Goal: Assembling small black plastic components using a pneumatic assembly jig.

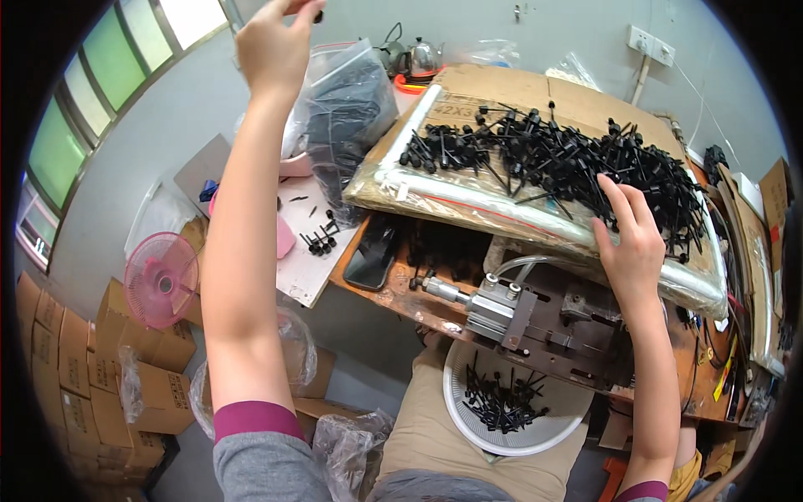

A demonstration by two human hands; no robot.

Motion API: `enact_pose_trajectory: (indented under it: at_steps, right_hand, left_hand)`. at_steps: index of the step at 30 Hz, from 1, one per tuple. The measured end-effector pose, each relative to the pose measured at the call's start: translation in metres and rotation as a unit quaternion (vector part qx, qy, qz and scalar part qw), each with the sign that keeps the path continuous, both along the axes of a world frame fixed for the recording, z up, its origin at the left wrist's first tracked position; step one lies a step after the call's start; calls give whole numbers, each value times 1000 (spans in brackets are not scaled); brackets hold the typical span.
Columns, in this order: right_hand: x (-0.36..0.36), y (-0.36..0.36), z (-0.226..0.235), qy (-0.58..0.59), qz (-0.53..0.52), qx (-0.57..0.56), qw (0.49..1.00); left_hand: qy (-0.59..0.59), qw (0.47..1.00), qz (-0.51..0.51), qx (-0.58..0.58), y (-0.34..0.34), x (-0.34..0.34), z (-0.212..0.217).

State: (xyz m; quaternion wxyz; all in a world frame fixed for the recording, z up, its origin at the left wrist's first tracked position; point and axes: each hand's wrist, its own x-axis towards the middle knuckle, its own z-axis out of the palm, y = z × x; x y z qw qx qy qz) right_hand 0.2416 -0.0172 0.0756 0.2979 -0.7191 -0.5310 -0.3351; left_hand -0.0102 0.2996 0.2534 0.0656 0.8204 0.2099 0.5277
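the left hand (276,54) is up to the left of the cardboard tray (502,84), thumb and finger pinching one small black part (319,16); the upper edge of the view cuts off some of its fingers. the right hand (633,238) is over the tray's front edge with its fingers loosely spread, the tips at the pile of black parts (535,142); whether they touch any, i cannot tell. that one pile lies on the tray, too tangled to count. a second heap sits in one white basket (556,397) in front of the tray, also past counting. a few more (319,241) lie on the white table (305,276), left of the tray. one metal machine (498,316) and one phone (370,253) are on the wooden desk (401,299), just before the tray. one pink fan (161,280) is well to its left.
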Motion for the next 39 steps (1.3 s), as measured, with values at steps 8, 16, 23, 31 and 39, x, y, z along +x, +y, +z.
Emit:
enact_pose_trajectory:
  at_steps: [8,16,23,31,39]
  right_hand:
    - [20,0,0,-39,-9,-33,999]
    - [25,9,4,-28,39,29,998]
    - [25,-4,18,241,48,148,958]
    - [49,-50,24,573,143,206,780]
    - [-18,-97,11,670,234,84,699]
  left_hand:
    - [-185,941,-167,-228,-42,30,-11]
    - [47,934,-343,-92,-156,46,-119]
    - [150,913,-368,-89,-222,38,-177]
    - [43,898,-371,-233,-235,50,-194]
    - [71,885,-393,-238,-253,66,-187]
